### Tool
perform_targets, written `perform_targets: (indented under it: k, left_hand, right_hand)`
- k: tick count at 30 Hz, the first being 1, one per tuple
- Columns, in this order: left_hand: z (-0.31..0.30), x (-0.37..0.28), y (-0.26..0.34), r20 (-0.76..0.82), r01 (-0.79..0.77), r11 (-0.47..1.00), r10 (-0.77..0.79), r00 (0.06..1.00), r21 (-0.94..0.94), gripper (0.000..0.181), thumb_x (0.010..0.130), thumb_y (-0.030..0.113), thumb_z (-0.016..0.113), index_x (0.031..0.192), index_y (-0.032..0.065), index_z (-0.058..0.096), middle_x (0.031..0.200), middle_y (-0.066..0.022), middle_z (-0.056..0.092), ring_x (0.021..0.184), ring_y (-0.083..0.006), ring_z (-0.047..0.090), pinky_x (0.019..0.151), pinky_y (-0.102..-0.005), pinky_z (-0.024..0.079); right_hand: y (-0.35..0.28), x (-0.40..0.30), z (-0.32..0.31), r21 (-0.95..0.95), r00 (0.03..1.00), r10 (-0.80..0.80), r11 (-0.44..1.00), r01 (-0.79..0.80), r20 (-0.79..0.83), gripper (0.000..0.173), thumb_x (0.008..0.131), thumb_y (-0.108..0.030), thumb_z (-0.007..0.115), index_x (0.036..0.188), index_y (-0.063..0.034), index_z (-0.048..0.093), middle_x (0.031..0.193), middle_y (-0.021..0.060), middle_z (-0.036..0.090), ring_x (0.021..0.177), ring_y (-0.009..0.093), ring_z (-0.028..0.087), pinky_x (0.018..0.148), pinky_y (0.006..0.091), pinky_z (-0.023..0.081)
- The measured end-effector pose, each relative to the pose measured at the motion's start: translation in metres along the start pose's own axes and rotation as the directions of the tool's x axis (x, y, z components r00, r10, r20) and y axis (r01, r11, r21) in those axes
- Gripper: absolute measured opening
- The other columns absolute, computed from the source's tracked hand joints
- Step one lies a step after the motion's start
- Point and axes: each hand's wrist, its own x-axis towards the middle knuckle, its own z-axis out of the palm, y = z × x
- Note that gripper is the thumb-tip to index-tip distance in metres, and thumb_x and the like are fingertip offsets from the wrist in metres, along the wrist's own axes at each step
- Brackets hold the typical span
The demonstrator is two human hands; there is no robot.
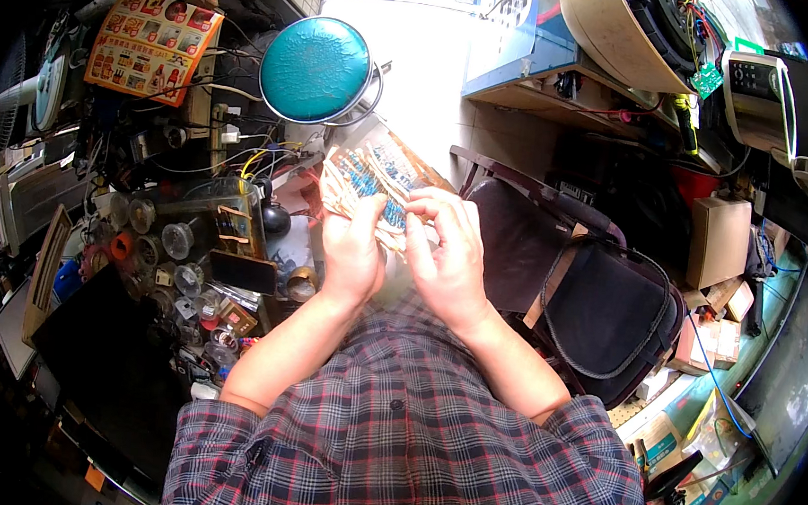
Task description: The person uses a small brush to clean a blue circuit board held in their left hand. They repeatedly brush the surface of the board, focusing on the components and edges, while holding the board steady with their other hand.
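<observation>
A bundle of taped resistor strips (367, 178), blue bodies between cream paper tapes, is held before my chest. My left hand (354, 252) grips its lower left part, the thumb lying on top. At its right edge my right hand (445, 245) has thumb and fingertips close together; whether they pinch a strip is not plain. A clear plastic bag or sheet seems to lie around and under the bundle. On a clear plastic box (248, 201) to the left rest short pieces of similar taped components (233, 225), with a dark phone-like slab (242, 272) just below.
A round stool with a cracked teal seat (316, 70) stands ahead. At the right is a chair holding a black bag (606, 304). Clear round containers (177, 237), cables and a black round object (276, 220) crowd the left side. Cardboard boxes (718, 242) are stacked at the far right.
</observation>
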Motion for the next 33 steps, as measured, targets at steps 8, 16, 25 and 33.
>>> perform_targets:
  k: [8, 16, 25, 33]
  left_hand:
    - [0.008, -0.001, 0.001, -0.064, -0.05, 0.998, 0.052, 0.997, 0.027, 0.033, 0.1, -0.003, 0.057, 0.132, -0.0016, 0.063, 0.122, -0.0068, 0.072, 0.108, -0.017, 0.069, 0.099, -0.0331, 0.055]
    - [-0.024, 0.005, -0.005, -0.013, 0.092, 0.996, -0.092, 0.996, -0.018, 0.038, 0.097, -0.001, 0.057, 0.135, -0.0001, 0.062, 0.123, -0.0083, 0.071, 0.109, -0.0196, 0.07, 0.098, -0.0364, 0.057]
    - [-0.018, 0.013, 0.013, 0.19, 0.221, 0.946, -0.177, 0.966, -0.238, 0.075, 0.093, 0.011, 0.058, 0.166, 0.0053, 0.038, 0.145, -0.0166, 0.063, 0.133, -0.0328, 0.066, 0.117, -0.0473, 0.054]
    - [-0.026, 0.013, 0.014, 0.229, 0.28, 0.91, -0.215, 0.949, -0.306, 0.078, 0.091, 0.019, 0.064, 0.164, 0.0058, 0.042, 0.143, -0.0178, 0.066, 0.132, -0.0366, 0.067, 0.114, -0.0514, 0.056]
  right_hand:
    - [-0.015, 0.005, -0.006, -0.259, 0.995, 0.099, 0.961, -0.099, -0.016, 0.042, 0.096, -0.019, 0.077, 0.134, -0.0038, 0.067, 0.114, 0.0199, 0.062, 0.109, 0.039, 0.062, 0.098, 0.0482, 0.05]
    - [-0.003, 0.006, -0.001, -0.145, 0.994, 0.073, 0.986, -0.084, -0.079, 0.031, 0.092, -0.01, 0.08, 0.121, -0.0083, 0.07, 0.107, 0.0122, 0.063, 0.101, 0.036, 0.063, 0.091, 0.0465, 0.048]
    - [-0.007, 0.003, -0.01, -0.308, 0.968, -0.25, 0.923, 0.23, -0.026, 0.029, 0.084, -0.01, 0.085, 0.112, -0.0133, 0.077, 0.122, 0.0032, 0.071, 0.109, 0.028, 0.065, 0.092, 0.0439, 0.046]
    - [-0.032, -0.007, -0.014, -0.299, 0.953, -0.277, 0.905, 0.303, 0.126, 0.032, 0.086, -0.014, 0.082, 0.117, -0.0102, 0.078, 0.132, 0.007, 0.073, 0.125, 0.03, 0.064, 0.103, 0.0478, 0.046]
